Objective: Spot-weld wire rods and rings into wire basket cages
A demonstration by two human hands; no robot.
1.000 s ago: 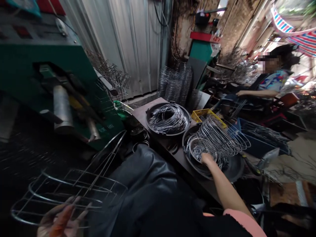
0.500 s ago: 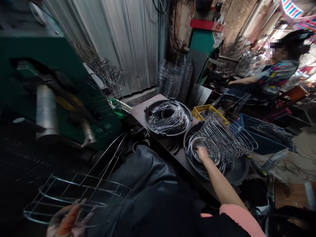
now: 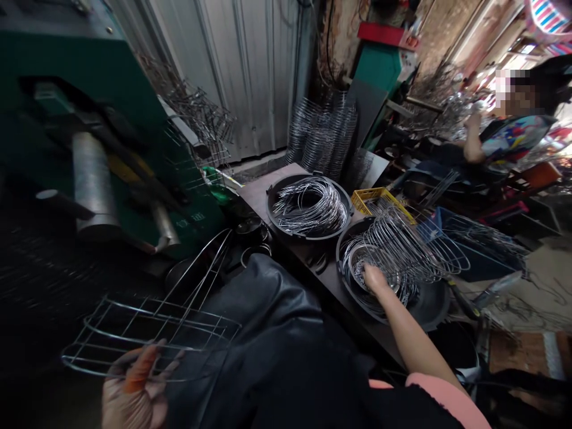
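Observation:
At the lower left, my left hand (image 3: 136, 387), with an orange covering on one finger, grips the near edge of a wire basket (image 3: 147, 336). My right hand (image 3: 374, 279) reaches into a small metal bowl (image 3: 357, 253) of small wire pieces; its fingertips are hidden among them. That bowl rests in a large black basin (image 3: 429, 310), beside a stack of bent wire frames (image 3: 406, 244). Behind and left of it, a second black basin (image 3: 272, 223) carries a coil of wire rings (image 3: 330, 205).
A green machine (image 3: 134, 173) with a metal cylinder stands at the left. Stacked wire rings (image 3: 324, 131) lean near the metal wall. Beyond the basins are a yellow crate (image 3: 364, 193) and a blue bin (image 3: 460, 253). A person (image 3: 504, 140) sits at the right rear.
The view has shifted slightly. My left hand and the wire basket sit a little higher and farther right in view. My right hand remains at the bowl. The other person's arm is now raised.

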